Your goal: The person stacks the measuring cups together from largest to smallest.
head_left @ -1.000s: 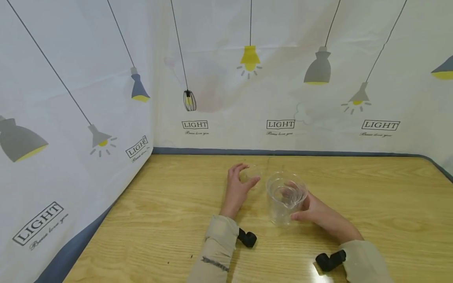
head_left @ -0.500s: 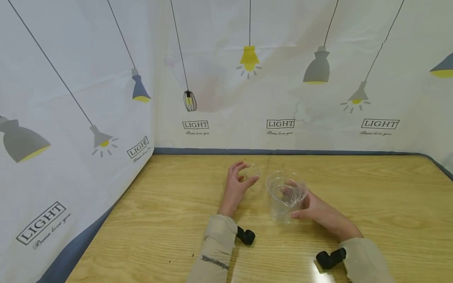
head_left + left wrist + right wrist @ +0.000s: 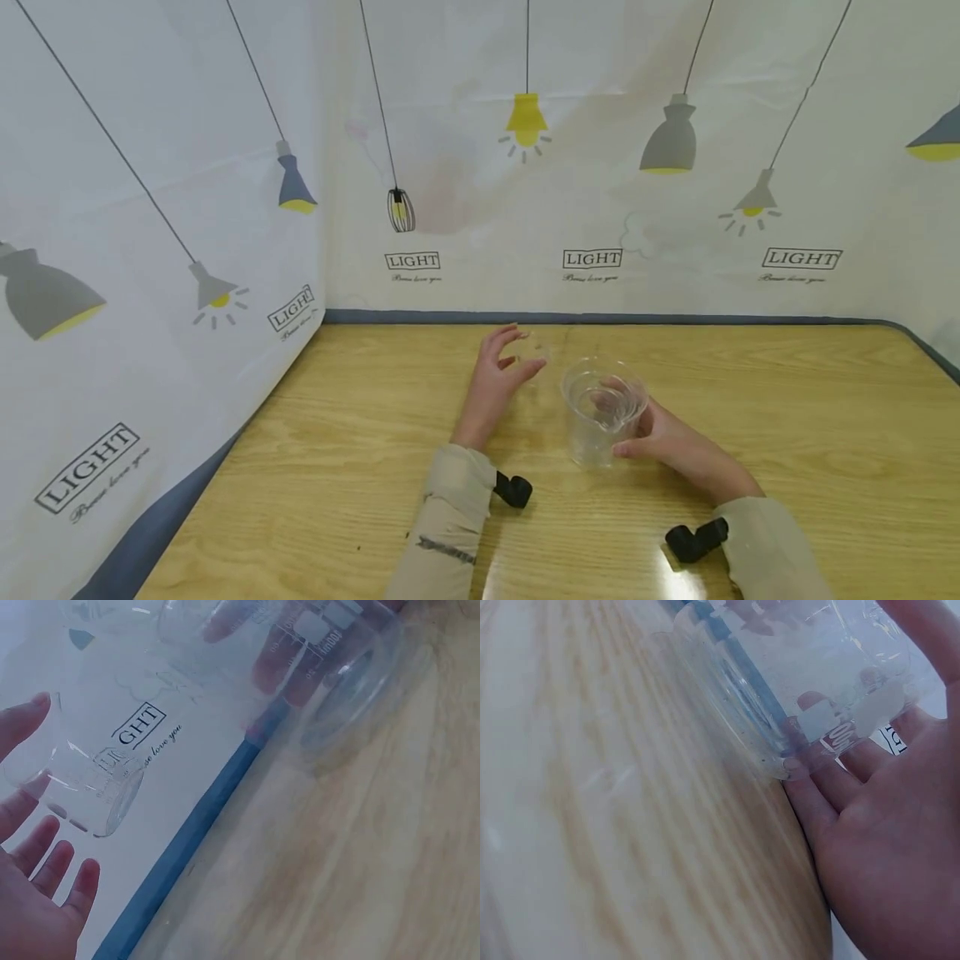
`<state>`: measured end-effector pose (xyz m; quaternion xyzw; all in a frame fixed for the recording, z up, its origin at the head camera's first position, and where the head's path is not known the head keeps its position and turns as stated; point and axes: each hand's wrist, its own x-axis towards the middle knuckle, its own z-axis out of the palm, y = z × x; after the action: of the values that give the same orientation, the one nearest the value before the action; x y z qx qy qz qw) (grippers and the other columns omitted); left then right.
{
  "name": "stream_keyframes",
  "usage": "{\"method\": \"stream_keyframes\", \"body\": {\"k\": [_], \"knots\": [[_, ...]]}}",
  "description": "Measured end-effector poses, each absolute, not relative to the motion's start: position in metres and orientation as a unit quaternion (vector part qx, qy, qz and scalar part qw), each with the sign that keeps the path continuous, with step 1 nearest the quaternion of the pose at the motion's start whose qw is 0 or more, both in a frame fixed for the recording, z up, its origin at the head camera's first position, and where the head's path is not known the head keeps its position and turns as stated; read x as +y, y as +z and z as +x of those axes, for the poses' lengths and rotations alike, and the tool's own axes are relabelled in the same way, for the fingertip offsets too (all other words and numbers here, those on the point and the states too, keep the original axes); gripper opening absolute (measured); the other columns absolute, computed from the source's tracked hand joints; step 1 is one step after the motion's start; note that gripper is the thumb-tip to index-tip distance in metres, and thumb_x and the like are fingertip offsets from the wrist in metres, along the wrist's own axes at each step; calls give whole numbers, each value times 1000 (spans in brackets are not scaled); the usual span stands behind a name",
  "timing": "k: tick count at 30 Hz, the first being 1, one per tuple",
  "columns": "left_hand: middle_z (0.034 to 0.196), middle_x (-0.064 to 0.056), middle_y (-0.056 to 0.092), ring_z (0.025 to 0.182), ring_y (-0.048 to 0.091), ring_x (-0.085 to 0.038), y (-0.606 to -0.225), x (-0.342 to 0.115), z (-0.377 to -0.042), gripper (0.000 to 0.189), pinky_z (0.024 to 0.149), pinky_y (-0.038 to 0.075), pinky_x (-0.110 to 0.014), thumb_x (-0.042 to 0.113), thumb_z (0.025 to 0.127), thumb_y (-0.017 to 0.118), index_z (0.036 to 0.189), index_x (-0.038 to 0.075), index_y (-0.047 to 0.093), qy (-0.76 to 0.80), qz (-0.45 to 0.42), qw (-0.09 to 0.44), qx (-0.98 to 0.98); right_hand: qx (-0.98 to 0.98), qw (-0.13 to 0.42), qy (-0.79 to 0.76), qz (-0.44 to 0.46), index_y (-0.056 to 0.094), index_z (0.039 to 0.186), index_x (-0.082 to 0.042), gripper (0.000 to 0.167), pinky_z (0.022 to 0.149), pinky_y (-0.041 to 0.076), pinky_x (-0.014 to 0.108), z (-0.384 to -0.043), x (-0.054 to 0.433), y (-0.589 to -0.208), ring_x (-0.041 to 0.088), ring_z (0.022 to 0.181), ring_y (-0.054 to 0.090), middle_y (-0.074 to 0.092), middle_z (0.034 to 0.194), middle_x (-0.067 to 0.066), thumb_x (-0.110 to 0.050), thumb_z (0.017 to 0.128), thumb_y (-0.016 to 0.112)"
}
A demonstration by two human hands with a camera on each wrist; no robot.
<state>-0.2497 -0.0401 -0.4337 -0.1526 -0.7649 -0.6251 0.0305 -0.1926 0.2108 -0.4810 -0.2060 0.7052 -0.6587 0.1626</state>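
Observation:
My left hand (image 3: 491,385) pinches a small clear beaker (image 3: 536,348) between thumb and index finger. In the left wrist view this beaker (image 3: 90,787) looks raised off the table, while the other fingers are spread below it. To its right, my right hand (image 3: 663,437) grips a larger clear beaker (image 3: 587,437) with a pouring lip. Rings inside its rim look like smaller beakers nested within, though the clear walls make this hard to tell. White printed markings show on the large beaker (image 3: 802,660) in the right wrist view, and its base is at the tabletop.
A wood-grain table (image 3: 345,417) lies under both hands. White sheeting (image 3: 465,183) printed with lamps stands along the back and left, with a blue strip (image 3: 450,317) at its foot. Black wrist devices (image 3: 513,490) stick out from both sleeves.
My left hand has moved slightly away from me and to the left with the small beaker. My right hand and the large beaker have hardly moved; the head view shifted a little.

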Motion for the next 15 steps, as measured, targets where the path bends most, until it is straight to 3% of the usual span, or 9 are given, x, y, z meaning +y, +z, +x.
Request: {"method": "stream_keyframes", "body": {"k": [8, 15], "knots": [[138, -7, 30, 120, 35, -20, -409, -41, -243, 49, 96, 31, -47, 22, 82, 65, 125, 6, 47, -653, -188, 56, -731, 708, 165, -657, -200, 14, 142, -16, 81, 92, 31, 17, -192, 211, -481, 24, 129, 24, 28, 142, 10, -1, 79, 63], [139, 0, 29, 119, 37, -16, -390, -42, -240, 51, 97, 33, -42, 28, 80, 67, 123, 8, 49, -627, -212, 66, -747, 708, 161, -657, -201, 15, 142, -16, 81, 92, 33, 17, -191, 210, -479, 25, 128, 26, 29, 142, 9, -1, 79, 63]]}}
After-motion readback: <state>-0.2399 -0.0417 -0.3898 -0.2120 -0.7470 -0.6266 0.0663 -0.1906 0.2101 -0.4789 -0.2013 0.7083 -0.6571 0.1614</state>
